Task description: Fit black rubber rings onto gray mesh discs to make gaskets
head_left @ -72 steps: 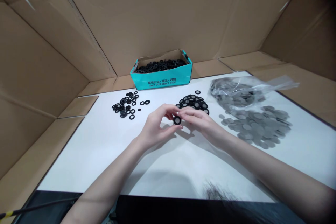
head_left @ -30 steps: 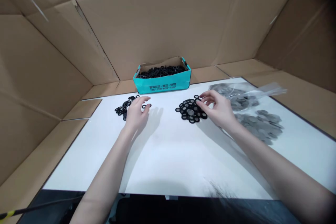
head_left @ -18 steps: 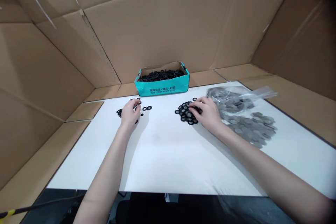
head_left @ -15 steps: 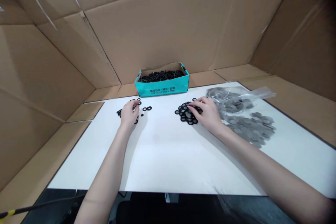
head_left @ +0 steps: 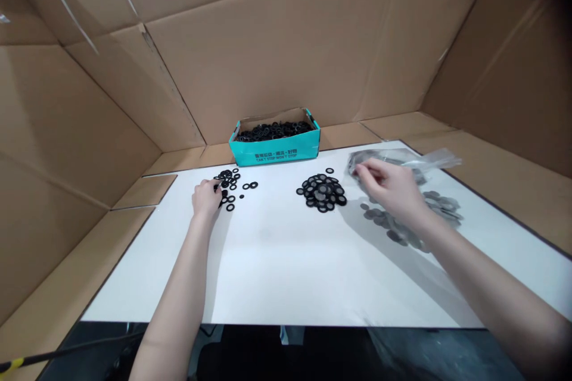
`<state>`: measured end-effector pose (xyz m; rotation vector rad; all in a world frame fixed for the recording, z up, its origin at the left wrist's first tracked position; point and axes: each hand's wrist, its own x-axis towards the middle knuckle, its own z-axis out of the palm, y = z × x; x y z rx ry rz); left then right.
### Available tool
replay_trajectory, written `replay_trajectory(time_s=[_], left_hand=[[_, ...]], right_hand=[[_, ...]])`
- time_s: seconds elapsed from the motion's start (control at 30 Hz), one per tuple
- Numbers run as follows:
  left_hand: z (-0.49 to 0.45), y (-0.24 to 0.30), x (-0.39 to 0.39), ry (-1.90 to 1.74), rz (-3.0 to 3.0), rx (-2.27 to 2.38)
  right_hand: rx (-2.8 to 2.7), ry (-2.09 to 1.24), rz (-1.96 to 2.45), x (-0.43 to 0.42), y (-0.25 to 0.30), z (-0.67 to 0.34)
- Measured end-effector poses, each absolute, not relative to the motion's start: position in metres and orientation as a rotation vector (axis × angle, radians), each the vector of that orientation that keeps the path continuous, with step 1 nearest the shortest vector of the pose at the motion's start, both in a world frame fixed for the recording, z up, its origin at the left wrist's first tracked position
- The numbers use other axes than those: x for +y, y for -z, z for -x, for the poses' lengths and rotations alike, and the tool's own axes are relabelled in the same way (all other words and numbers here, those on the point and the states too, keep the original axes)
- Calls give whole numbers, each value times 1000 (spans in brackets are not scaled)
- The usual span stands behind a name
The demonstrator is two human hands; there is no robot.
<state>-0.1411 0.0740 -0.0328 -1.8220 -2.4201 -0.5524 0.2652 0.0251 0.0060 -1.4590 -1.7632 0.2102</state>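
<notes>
My left hand (head_left: 206, 196) reaches into a loose group of black rings (head_left: 231, 198) on the left of the table. Its fingers are curled in, and whatever lies between the tips is hidden. My right hand (head_left: 395, 187) hovers above the grey discs (head_left: 378, 214) on the right, thumb and fingers drawn together. What it pinches, if anything, does not show. Between the hands lies a heap of black rings with grey discs in their middles (head_left: 322, 193).
At the back stands a turquoise box (head_left: 276, 153) full of black rings. A clear plastic bag (head_left: 429, 161) of grey discs lies behind my right hand. Cardboard walls (head_left: 268, 41) surround the white table (head_left: 277, 268) on the left, back and right.
My right hand has left the heap in the middle and moved right, over the grey discs. My left hand has shifted slightly left and down, uncovering more black rings.
</notes>
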Motion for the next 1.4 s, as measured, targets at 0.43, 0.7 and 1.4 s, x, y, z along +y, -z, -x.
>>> replay_trajectory(time_s=[0.43,0.7,1.4], left_hand=[[143,38,77,536,1687,-2476],[143,35,75,541,1670,-2491],[127,23,73,1146,1752,-2282]], right_hand=[[-1915,26,1770,12,35,-343],[-2134,111,1846,15,45,-344],[-2074,115,1921,13,48,-344]])
